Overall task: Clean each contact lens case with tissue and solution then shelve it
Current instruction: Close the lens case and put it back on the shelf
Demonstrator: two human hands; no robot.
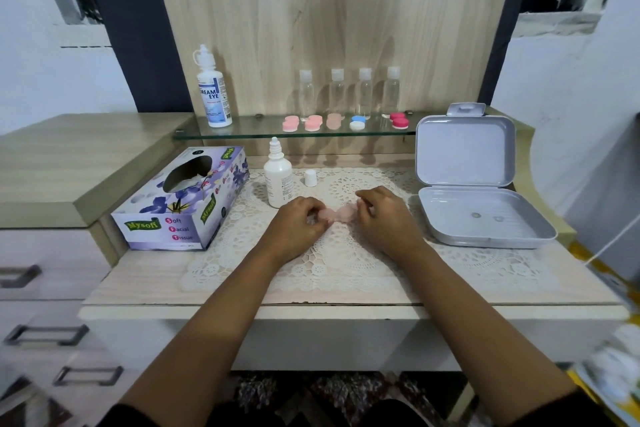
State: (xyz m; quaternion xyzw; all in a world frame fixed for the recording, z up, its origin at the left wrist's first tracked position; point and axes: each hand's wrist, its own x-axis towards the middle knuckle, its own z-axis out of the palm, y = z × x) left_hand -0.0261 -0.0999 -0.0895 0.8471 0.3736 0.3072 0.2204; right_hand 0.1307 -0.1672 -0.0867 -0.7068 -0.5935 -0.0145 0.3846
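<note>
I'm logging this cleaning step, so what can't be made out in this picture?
Head view:
pale pink contact lens case: both ends covered by the left hand and right hand gripping it; caps on or off unclear.
small round things, two, in the open grey plastic box: too small to identify.
uncapped white dropper bottle: label print too small.

Dropper bottle (277,180), loose cap (310,177) block path to glass shelf (256,131).

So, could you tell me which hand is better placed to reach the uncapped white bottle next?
Probably the left: the left hand lies just beside the uncapped bottle, while the right hand is beyond the pink lens case both hold.
</note>
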